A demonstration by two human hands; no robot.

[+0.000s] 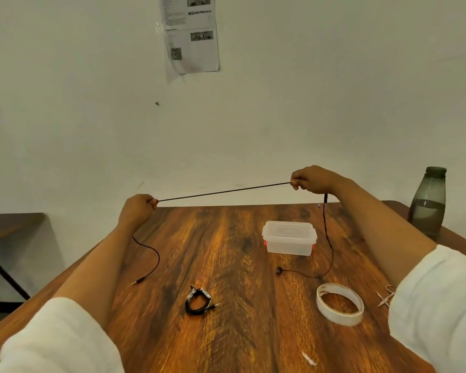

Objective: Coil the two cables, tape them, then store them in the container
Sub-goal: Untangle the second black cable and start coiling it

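A thin black cable [223, 191] is stretched taut in the air between my left hand [137, 208] and my right hand [311, 179], both pinching it. Its loose ends hang down to the wooden table [234, 332]: a jack plug lies at the left, a small black piece at the right. A second black cable [198, 302] lies coiled and bound with white tape near the table's middle. A clear plastic container [289, 238] with its lid on stands further back. A roll of white tape [339, 304] lies flat at the right.
Small scissors [385, 296] lie by my right sleeve. A dark water bottle [428, 203] stands at the table's far right edge. A scrap of white tape [309, 358] lies near the front. Another table's edge [8, 224] shows at the left; a wall is behind.
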